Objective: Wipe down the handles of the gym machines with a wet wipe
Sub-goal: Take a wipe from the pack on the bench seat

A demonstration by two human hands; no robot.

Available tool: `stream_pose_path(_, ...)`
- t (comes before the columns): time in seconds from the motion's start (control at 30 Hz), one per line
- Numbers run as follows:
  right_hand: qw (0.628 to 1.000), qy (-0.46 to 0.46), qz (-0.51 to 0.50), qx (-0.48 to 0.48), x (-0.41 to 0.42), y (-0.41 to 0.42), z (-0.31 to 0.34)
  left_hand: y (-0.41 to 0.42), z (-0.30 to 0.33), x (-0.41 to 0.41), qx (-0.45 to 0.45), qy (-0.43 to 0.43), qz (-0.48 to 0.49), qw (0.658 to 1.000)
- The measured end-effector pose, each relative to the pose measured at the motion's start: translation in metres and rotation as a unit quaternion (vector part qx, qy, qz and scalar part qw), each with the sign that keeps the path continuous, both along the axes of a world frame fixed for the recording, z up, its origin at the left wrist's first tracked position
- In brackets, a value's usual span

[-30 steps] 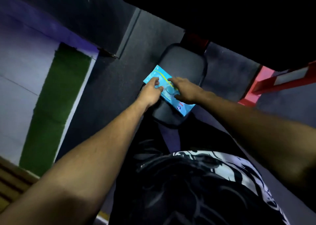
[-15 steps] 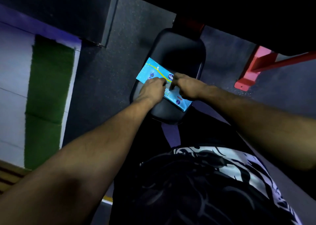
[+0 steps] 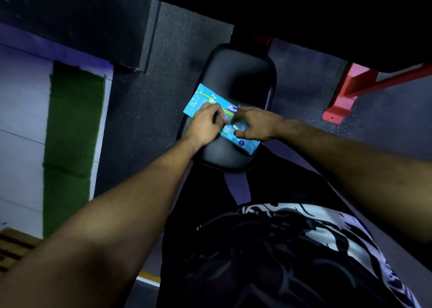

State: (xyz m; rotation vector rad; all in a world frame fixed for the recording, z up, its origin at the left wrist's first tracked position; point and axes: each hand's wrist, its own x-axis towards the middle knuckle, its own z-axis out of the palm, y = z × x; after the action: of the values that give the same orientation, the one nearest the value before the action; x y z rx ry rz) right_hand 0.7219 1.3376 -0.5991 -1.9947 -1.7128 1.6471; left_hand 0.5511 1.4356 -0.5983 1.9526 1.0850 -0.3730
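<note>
A light-blue wet wipe pack (image 3: 198, 100) lies at an angle on a black padded machine seat (image 3: 236, 73). My left hand (image 3: 204, 123) rests on the pack's middle, its curled fingers pinching at the pack's top film. My right hand (image 3: 254, 124) arches over the pack from the right. Its thumb and fingertips are set around a white patch (image 3: 240, 127) at the pack's opening. Whether a wipe is being held cannot be told. No machine handle is in view.
Red steel frame legs (image 3: 339, 104) of a machine stand on the dark rubber floor (image 3: 145, 111) at the right. A dark machine part overhangs the top of the view. At the left, a green turf strip (image 3: 70, 144) runs beside white flooring. My dark trousers and patterned shirt fill the bottom.
Both hands stayed on the pack. My right hand's fingers have spread apart, uncovering a white patch beneath them, and my left hand has drawn slightly left. The camera tilted a little.
</note>
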Motion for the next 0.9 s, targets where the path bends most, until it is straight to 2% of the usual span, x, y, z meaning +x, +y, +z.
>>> stream_pose_path(0.2, 0.999, -0.011, -0.031, -0.043, 0.001, 0.003, 0.012, 0.005, 0.034, -0.013, -0.108, -0.066, 0.195, 0.973)
stream_pose_path(0.33, 0.983, 0.057, -0.172, 0.019, -0.001, 0.01, 0.044, 0.008, 0.065, -0.007, -0.139, -0.13, 0.235, 0.953)
stream_pose_path(0.43, 0.94, 0.169, -0.294, 0.035, 0.0, 0.009, 0.081, 0.009, 0.083, -0.003, -0.177, -0.19, 0.215, 0.941)
stream_pose_path(0.5, 0.885, 0.265, -0.382, 0.02, -0.003, 0.0, 0.11, 0.011, 0.096, -0.002, -0.198, -0.221, 0.185, 0.937)
stream_pose_path(0.57, 0.826, 0.323, -0.462, 0.022, -0.009, -0.011, 0.133, 0.013, 0.113, 0.0, -0.206, -0.252, 0.154, 0.933)
stream_pose_path(0.63, 0.8, 0.31, -0.511, 0.048, -0.018, -0.021, 0.151, 0.012, 0.133, 0.001, -0.217, -0.278, 0.122, 0.928)
stream_pose_path(0.77, 0.783, 0.242, -0.56, 0.124, -0.042, -0.05, 0.187, -0.002, 0.173, 0.001, -0.268, -0.327, 0.069, 0.904)
stream_pose_path(0.83, 0.759, 0.218, -0.592, 0.159, -0.053, -0.071, 0.205, -0.016, 0.188, 0.002, -0.314, -0.33, 0.045, 0.889)
stream_pose_path(0.9, 0.74, 0.191, -0.618, 0.185, -0.064, -0.094, 0.221, -0.033, 0.2, 0.007, -0.315, -0.313, 0.003, 0.896)
